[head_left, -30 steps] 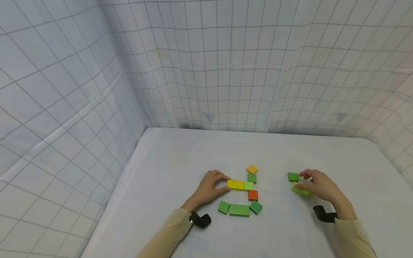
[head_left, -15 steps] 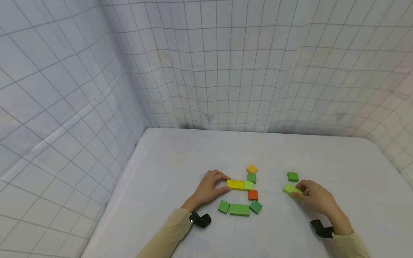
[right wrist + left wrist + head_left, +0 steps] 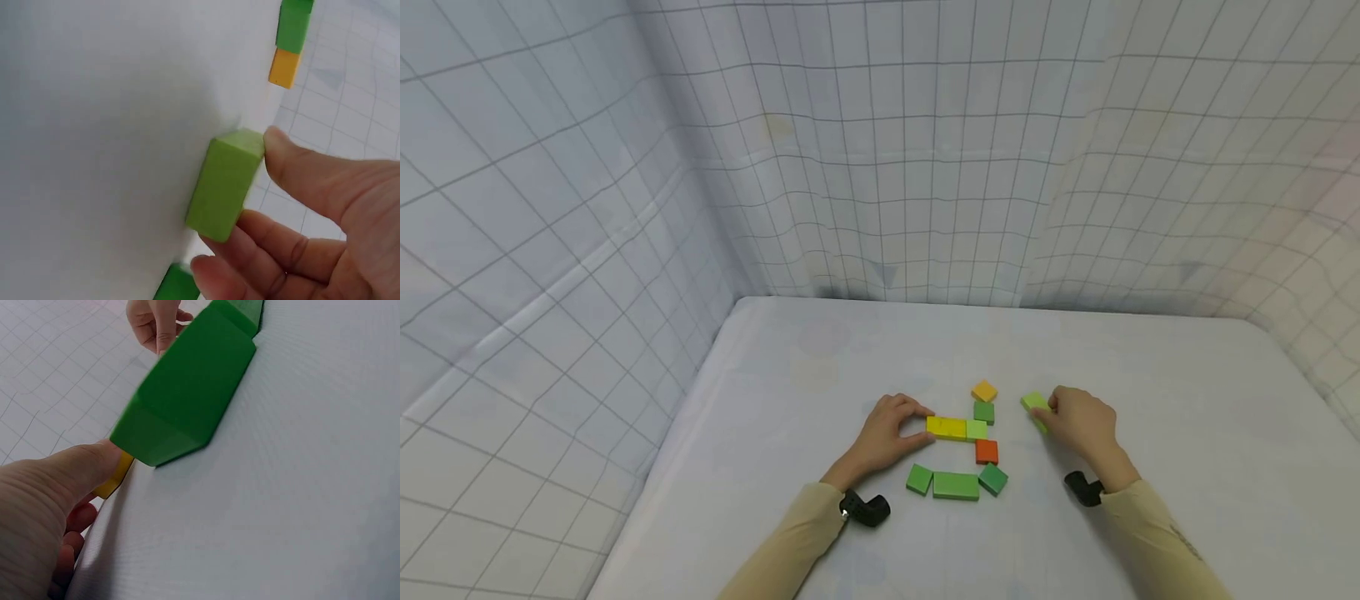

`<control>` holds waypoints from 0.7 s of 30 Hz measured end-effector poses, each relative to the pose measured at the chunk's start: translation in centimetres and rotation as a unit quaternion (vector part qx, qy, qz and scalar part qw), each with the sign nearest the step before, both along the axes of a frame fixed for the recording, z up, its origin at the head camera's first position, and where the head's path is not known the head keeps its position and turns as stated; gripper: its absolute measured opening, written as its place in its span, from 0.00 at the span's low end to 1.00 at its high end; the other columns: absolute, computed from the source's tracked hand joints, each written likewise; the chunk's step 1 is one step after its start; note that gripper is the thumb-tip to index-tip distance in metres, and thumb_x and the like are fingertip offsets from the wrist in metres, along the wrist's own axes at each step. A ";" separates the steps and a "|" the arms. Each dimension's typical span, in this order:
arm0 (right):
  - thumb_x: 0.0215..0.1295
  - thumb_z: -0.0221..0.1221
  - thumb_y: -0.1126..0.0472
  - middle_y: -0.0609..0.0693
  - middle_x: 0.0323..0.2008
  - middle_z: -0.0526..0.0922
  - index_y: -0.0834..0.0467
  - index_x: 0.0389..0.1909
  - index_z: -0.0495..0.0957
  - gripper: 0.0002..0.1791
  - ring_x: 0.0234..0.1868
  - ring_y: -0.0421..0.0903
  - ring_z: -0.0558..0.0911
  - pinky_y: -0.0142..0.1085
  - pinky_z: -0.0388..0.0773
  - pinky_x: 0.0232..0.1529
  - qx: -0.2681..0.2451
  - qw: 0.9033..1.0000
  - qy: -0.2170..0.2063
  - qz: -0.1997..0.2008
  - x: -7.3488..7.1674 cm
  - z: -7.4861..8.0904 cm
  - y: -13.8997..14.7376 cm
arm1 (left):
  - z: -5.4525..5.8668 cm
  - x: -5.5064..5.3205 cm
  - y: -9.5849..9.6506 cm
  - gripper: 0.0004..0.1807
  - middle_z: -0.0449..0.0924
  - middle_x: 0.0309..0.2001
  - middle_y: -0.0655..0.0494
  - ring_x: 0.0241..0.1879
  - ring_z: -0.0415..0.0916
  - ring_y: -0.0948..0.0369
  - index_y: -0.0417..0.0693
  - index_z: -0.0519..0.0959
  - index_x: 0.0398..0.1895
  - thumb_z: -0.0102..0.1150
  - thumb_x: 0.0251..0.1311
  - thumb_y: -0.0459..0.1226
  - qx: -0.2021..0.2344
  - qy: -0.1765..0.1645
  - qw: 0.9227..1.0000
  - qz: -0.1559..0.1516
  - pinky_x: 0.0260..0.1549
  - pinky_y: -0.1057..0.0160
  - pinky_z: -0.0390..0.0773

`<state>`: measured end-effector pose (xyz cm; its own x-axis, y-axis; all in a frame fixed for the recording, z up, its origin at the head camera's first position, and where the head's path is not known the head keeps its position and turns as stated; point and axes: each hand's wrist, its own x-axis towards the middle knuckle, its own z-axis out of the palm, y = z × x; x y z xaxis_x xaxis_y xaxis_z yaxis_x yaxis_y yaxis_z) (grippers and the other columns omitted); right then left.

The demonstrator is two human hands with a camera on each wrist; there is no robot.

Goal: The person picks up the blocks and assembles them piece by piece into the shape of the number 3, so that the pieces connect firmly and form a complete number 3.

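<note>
My right hand (image 3: 1084,425) pinches a light green oblong block (image 3: 225,187) between thumb and fingers, right of the block arrangement. The thumb sits at the block's far end in the right wrist view. On the left, my left hand (image 3: 887,433) holds the left end of a flat yellow block (image 3: 946,428) between thumb and index finger. A light green square block (image 3: 977,430) lies against the yellow block's right end. Above it is a green square block (image 3: 983,412) with an orange-yellow one (image 3: 984,391) turned cornerwise; below is a red-orange block (image 3: 987,452).
Nearer me, a long green block (image 3: 956,486) lies between a tilted green block (image 3: 919,479) and a darker green one (image 3: 993,479). Another green block (image 3: 178,284) shows beside my right fingers, hidden in the head view. White grid-lined cloth (image 3: 880,167) hangs behind the table.
My right hand has taken hold of the light green oblong block and carried it left and away from me, towards the arrangement, turning it. My left hand has stayed at the yellow block.
</note>
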<state>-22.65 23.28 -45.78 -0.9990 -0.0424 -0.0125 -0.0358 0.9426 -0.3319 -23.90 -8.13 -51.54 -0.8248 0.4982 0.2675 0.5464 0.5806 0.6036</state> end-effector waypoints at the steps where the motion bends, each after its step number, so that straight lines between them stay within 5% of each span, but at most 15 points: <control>1: 0.60 0.63 0.50 0.49 0.19 0.73 0.64 0.25 0.77 0.19 0.19 0.45 0.71 0.37 0.66 0.19 0.005 1.000 -0.002 -0.004 -0.4 0.0 -0.2 | 0.0 0.0 0.0 0.18 0.74 0.45 0.61 0.41 0.64 0.63 0.55 0.80 0.50 0.65 0.57 0.48 0.000 0.001 1.000 -0.001 0.42 0.61 0.65; 10: 0.62 0.62 0.49 0.49 0.15 0.66 0.58 0.14 0.67 0.24 0.18 0.45 0.67 0.36 0.63 0.18 0.045 0.999 -0.016 -0.009 -4.4 0.7 -1.7 | 0.0 0.1 -0.1 0.18 0.73 0.45 0.62 0.40 0.63 0.63 0.55 0.80 0.50 0.65 0.57 0.48 0.002 -0.003 1.000 0.002 0.41 0.61 0.65; 21: 0.60 0.64 0.55 0.60 0.32 0.80 0.72 0.35 0.78 0.20 0.27 0.51 0.75 0.42 0.73 0.29 -0.047 0.998 -0.028 0.025 -8.7 0.9 -2.4 | 0.0 0.2 -0.1 0.18 0.74 0.45 0.62 0.41 0.64 0.63 0.55 0.80 0.50 0.65 0.57 0.48 -0.001 0.000 1.000 0.001 0.42 0.62 0.65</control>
<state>-31.34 20.90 -44.92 -0.9935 -0.0963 -0.0612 -0.0618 0.9047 -0.4215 -23.73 -8.22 -51.51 -0.8254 0.4979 0.2660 0.5455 0.5823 0.6028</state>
